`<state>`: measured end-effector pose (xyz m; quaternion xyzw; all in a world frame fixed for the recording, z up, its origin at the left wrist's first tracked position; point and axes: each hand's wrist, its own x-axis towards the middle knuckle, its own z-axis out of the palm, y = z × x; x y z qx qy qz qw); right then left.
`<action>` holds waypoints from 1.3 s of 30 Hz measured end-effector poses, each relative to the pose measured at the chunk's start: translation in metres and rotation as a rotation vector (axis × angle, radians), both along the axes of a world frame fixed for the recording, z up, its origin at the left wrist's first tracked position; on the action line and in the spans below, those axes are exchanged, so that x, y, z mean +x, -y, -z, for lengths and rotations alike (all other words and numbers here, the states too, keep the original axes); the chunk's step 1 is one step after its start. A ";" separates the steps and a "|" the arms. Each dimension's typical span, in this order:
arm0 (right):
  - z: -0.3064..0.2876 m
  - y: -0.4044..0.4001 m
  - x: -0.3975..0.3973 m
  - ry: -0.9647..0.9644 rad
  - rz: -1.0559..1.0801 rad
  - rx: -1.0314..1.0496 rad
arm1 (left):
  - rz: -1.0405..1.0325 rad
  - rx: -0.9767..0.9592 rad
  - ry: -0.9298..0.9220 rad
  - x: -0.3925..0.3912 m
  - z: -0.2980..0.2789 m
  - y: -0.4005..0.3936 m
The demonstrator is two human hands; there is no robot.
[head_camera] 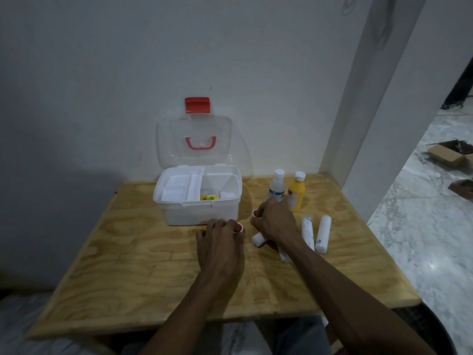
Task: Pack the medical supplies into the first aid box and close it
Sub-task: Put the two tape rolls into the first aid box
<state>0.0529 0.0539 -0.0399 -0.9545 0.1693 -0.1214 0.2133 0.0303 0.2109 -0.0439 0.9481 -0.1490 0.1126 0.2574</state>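
Note:
The white first aid box (pixel 176 213) stands open on the wooden table (pixel 133 265), its clear lid (pixel 166 139) leaning back against the wall; a divided tray and a small yellow packet (pixel 208 198) lie inside. My left hand (pixel 220 242) rests just in front of the box, fingers closed over a small red-capped item (pixel 240 228). To its right, my right hand (pixel 275 221) grips another red-topped item (pixel 255 213). A white roll (pixel 258 239) lies between the hands. Two white bandage rolls (pixel 308 233) (pixel 323 233) lie to the right.
A clear bottle with a white cap (pixel 277 184) and a yellow bottle (pixel 297 192) stand behind my right hand. A white wall runs behind the table, a pillar at its right corner. Marble floor and cardboard boxes (pixel 445 153) lie to the right.

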 end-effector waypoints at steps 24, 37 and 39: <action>-0.109 -0.077 0.061 0.232 -0.350 0.223 | -0.148 -0.158 0.207 0.107 -0.079 -0.121; -0.097 -0.116 0.147 0.016 -0.525 0.110 | -0.119 0.008 0.094 0.156 -0.070 -0.115; -0.095 -0.117 0.152 0.007 -0.528 0.094 | -0.122 0.034 0.089 0.160 -0.071 -0.115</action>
